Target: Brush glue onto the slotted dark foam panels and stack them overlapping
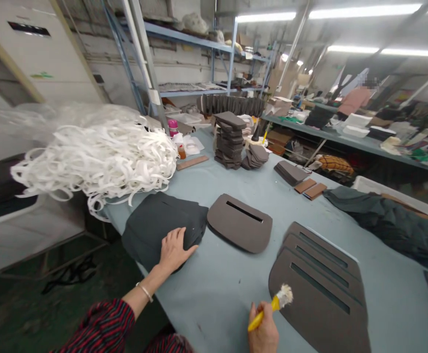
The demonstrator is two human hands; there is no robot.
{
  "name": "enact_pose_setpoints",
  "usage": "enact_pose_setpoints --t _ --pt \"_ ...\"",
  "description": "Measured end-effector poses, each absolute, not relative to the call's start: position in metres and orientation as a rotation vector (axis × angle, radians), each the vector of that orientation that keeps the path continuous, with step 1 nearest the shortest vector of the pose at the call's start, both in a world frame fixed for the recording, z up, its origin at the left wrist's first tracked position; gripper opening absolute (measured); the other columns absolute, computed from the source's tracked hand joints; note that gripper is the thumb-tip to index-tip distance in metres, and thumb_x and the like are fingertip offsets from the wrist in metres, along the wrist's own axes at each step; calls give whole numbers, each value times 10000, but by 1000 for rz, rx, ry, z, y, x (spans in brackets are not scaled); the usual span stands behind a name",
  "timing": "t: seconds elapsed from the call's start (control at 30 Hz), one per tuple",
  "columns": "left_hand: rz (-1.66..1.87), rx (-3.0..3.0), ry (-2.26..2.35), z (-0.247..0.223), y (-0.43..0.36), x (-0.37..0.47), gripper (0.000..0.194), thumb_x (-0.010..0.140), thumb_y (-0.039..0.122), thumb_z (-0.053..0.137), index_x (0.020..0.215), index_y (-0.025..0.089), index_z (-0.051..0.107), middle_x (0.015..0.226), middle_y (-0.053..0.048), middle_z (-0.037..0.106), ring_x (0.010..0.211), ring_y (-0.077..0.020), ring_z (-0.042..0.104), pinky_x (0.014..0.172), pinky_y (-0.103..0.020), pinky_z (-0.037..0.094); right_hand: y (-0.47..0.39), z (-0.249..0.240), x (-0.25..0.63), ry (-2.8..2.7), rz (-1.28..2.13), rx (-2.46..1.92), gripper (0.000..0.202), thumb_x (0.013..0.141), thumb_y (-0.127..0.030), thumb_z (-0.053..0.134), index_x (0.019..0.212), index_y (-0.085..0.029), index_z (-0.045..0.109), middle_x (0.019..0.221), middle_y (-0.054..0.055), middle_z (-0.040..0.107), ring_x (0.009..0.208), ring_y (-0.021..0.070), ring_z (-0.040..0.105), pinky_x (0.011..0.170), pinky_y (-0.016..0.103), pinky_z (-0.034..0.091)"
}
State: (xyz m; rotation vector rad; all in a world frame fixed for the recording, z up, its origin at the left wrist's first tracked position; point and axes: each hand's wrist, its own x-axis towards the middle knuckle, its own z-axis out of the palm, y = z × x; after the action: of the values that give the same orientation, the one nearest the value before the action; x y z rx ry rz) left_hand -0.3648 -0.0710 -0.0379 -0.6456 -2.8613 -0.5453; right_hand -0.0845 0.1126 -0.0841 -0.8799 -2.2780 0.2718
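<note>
Left hand (173, 250) flat on dark stack (162, 228), right hand (263, 333) gripping brush (271, 306)

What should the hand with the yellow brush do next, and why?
Probably bring the yellow-handled brush in the right hand down onto the top dark slotted foam panel. The bristles hover just off its near edge, while the left hand rests flat on the dark grey fabric stack, so it is busy there.
</note>
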Motion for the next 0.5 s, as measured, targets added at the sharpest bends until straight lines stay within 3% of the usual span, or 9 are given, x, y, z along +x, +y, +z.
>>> enact_pose_setpoints --t 0.1,0.17,0.23,0.33,0.43,0.5 --pt "-796 -605 -2943 -37 -64 -372 474 803 347 525 1237 156 519 1223 -182 540 1165 -302 456 968 -444 359 100 -82 -89 -2270 367 -912 391 929 -520 347 717 -232 504 538 -13 553 388 130 506 406 237 357" --pt "-938 -554 -3014 -33 -71 -391 358 818 321 491 1122 158 588 1106 -161 597 1059 -275 521 907 -399 394 93 -81 -91 -2246 401 -952 396 930 -526 341 723 -231 505 558 -12 554 410 129 511 444 236 381" --pt "-1026 -531 -3076 -26 -87 -419 307 800 409 519 947 164 634 926 -112 640 896 -244 570 800 -345 426 87 -82 -92 -2216 409 -998 396 931 -526 339 733 -228 509 573 -9 557 426 131 512 466 237 388" --pt "-1201 -505 -3122 -10 -116 -462 428 782 581 478 729 173 596 680 -24 596 705 -185 552 669 -284 419 84 -86 -91 -2208 395 -1053 418 929 -545 324 724 -229 505 554 -10 542 406 133 488 443 242 361" --pt "-1377 -482 -3084 0 -130 -480 513 815 643 343 692 183 534 622 18 533 641 -139 496 612 -251 389 83 -91 -91 -2241 358 -1072 421 927 -550 324 714 -231 497 537 -13 525 400 141 487 422 246 341" --pt "-1486 -506 -3070 -4 -126 -473 501 805 654 351 682 192 503 600 38 498 596 -117 455 573 -237 362 82 -92 -96 -2275 388 -1030 401 927 -537 345 717 -230 496 545 -14 530 410 137 500 427 238 354"
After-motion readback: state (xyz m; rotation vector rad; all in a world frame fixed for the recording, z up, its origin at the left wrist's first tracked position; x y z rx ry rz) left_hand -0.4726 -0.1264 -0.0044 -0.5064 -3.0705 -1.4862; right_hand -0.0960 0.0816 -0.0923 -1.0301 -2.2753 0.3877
